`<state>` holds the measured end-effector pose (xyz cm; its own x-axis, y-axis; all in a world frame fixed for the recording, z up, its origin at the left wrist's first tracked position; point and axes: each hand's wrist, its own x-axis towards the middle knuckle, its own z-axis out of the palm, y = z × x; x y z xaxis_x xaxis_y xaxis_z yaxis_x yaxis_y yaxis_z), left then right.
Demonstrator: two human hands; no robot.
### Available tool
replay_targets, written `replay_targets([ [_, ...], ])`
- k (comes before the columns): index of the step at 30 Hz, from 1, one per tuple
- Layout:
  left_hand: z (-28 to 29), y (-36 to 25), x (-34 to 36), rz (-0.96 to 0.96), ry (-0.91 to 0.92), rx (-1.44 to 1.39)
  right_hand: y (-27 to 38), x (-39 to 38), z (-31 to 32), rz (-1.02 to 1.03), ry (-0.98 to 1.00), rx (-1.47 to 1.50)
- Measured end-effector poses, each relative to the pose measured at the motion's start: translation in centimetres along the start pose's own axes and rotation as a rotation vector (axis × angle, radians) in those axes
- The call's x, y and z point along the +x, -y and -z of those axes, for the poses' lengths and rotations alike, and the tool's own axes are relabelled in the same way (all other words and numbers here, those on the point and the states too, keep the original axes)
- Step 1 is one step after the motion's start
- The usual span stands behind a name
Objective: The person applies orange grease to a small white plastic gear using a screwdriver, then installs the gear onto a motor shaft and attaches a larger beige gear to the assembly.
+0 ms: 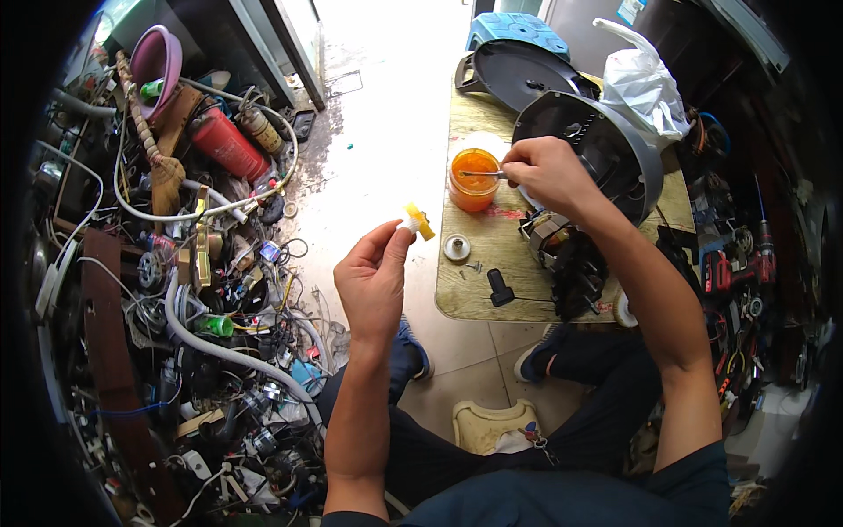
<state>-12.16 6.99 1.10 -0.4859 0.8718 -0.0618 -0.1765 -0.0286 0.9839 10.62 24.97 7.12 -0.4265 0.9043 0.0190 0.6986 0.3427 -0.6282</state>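
My left hand pinches a small yellow-and-white plastic part in the air left of the wooden table. My right hand grips a thin metal tool whose tip is at an open jar of orange paste. Below the jar lie a round white part with a metal centre, small screws and a black plastic piece. A motor assembly sits under my right forearm, partly hidden, in front of a black round housing.
A black lid, blue stool and white bag are at the back. Piled cables, parts, a red cylinder and broom crowd the left floor. A drill and tools are at right; a cream plastic seat is below.
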Motion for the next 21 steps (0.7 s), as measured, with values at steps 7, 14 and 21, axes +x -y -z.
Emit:
replay_targets([
  [7, 0.5, 0.1, -0.1, 0.025, 0.02, -0.041, 4.6, -7.6, 3.6, 0.117, 0.009, 0.401],
  [14, 0.1, 0.3, -0.4, -0.041, 0.052, -0.013, 5.6, -9.7, 3.7, 0.356, 0.071, 0.304],
  [21, 0.2, 0.4, -0.5, -0.075, 0.066, 0.07, 6.0, -9.1, 3.0, 0.409, 0.091, 0.259],
])
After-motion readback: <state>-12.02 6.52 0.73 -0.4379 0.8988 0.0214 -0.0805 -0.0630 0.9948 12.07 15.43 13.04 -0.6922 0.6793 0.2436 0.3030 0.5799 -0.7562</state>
